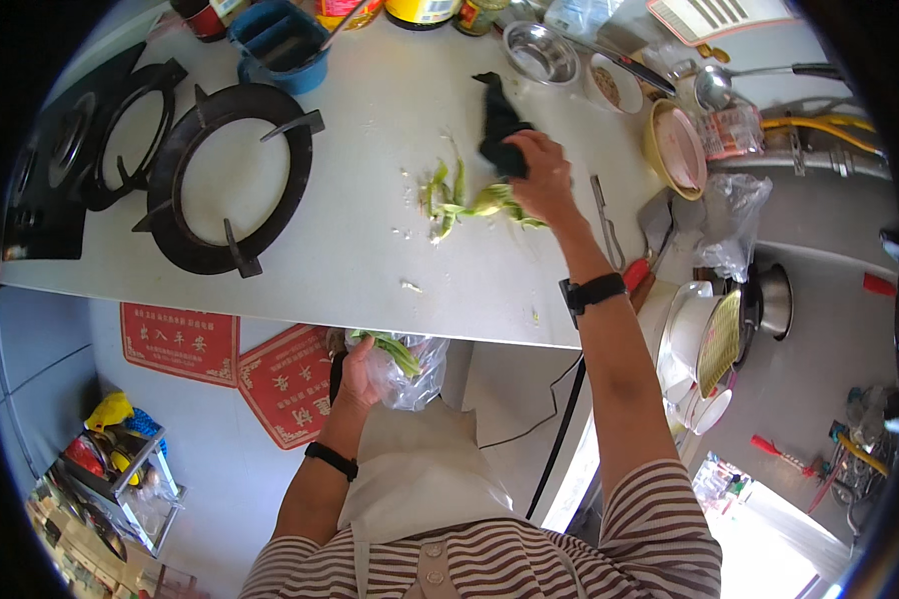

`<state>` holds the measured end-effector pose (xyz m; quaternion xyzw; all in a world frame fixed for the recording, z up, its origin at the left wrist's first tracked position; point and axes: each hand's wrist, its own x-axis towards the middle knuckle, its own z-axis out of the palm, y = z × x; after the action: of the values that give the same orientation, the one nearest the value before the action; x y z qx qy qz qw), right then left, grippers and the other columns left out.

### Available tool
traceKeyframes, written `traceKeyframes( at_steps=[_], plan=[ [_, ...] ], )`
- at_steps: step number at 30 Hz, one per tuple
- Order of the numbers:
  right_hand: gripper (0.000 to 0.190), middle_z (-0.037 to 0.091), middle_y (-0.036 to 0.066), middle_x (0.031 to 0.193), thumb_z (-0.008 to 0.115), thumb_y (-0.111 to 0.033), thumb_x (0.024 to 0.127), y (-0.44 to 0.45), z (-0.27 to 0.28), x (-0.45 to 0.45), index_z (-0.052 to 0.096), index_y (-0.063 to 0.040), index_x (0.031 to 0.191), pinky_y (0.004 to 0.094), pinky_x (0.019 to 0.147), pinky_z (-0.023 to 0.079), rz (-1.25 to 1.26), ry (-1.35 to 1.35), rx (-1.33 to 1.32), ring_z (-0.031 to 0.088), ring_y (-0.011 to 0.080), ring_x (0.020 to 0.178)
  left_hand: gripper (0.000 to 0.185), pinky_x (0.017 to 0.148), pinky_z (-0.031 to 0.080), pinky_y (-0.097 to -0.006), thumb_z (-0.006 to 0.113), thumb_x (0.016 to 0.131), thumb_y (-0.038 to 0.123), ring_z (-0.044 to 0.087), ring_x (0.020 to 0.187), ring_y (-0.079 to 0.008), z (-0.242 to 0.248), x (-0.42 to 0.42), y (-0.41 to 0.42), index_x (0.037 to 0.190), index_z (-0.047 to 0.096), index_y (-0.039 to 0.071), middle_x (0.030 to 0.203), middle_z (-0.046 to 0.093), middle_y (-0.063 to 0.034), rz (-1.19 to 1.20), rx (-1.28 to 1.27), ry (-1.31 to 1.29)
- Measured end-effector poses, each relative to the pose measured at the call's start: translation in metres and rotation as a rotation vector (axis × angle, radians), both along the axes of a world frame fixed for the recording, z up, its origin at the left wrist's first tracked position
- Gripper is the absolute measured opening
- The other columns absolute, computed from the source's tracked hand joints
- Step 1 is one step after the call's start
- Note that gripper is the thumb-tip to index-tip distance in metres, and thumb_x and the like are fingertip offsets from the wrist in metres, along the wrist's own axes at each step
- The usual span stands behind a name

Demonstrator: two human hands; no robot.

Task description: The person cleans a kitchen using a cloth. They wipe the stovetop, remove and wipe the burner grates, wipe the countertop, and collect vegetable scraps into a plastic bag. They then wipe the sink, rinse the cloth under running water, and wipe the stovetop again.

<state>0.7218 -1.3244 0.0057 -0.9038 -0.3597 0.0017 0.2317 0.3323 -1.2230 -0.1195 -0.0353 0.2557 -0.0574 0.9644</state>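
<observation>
On the pale countertop (359, 254), my right hand (545, 174) grips a dark green cloth (500, 123), which trails away towards the back. Green leafy vegetable scraps (449, 198) lie beside and partly under that hand, and small white bits are scattered around them. Below the counter's front edge, my left hand (358, 372) holds a clear plastic bag (413, 378). Green leaves (395, 352) show at the bag's mouth, near my fingers. My left fingertips are partly hidden by the leaves and bag.
A black gas stove ring (300, 180) stands on the left, with a blue caddy (292, 67) behind it. Steel bowl (541, 54), yellow bowl (676, 150), tongs (605, 217) and a red-handled spatula (648, 247) line the right. Red mats (183, 341) lie on the floor.
</observation>
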Motion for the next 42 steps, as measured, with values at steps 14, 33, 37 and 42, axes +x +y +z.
traceKeyframes(
  at_steps=[14,33,37,42],
  plan=[
    [0.052,0.068,0.009,0.105,0.084,-0.026,0.078,-0.023,0.115,0.052,0.061,-0.005,0.120,0.0291,0.086,0.052,-0.119,0.513,0.525,0.064,0.0169,0.099,0.075,0.102,0.031,-0.0745,0.064,0.090,0.036,0.028,0.140,-0.0528,0.008,-0.007,0.005,0.153,0.028,0.014,0.156,0.030,-0.0171,-0.005,0.015,-0.039],
    [0.045,0.068,0.019,0.105,0.079,-0.021,0.071,0.059,0.015,0.087,0.067,-0.007,0.111,0.0458,0.088,0.052,-0.201,-0.110,0.075,0.064,0.0370,0.101,0.070,0.102,0.031,-0.0753,0.060,0.093,0.036,0.028,0.141,-0.0506,-0.001,-0.010,0.004,0.152,0.031,0.012,0.154,0.034,-0.0181,0.031,-0.011,-0.025],
    [0.050,0.069,0.020,0.107,0.077,-0.023,0.073,0.065,0.032,0.086,0.066,-0.008,0.119,0.0440,0.089,0.051,-0.059,0.013,-0.207,0.065,0.0364,0.102,0.074,0.102,0.033,-0.0737,0.060,0.093,0.037,0.029,0.141,-0.0507,-0.003,-0.011,0.001,0.152,0.028,0.009,0.154,0.034,-0.0192,0.026,0.000,0.004],
    [0.056,0.071,0.015,0.108,0.079,-0.014,0.073,0.014,0.053,0.071,0.064,-0.011,0.127,0.0390,0.092,0.052,0.005,0.366,0.050,0.068,0.0312,0.100,0.076,0.101,0.037,-0.0714,0.062,0.092,0.037,0.028,0.141,-0.0500,-0.006,-0.004,0.001,0.152,0.027,0.006,0.155,0.031,-0.0203,0.024,-0.012,-0.045]
  ],
)
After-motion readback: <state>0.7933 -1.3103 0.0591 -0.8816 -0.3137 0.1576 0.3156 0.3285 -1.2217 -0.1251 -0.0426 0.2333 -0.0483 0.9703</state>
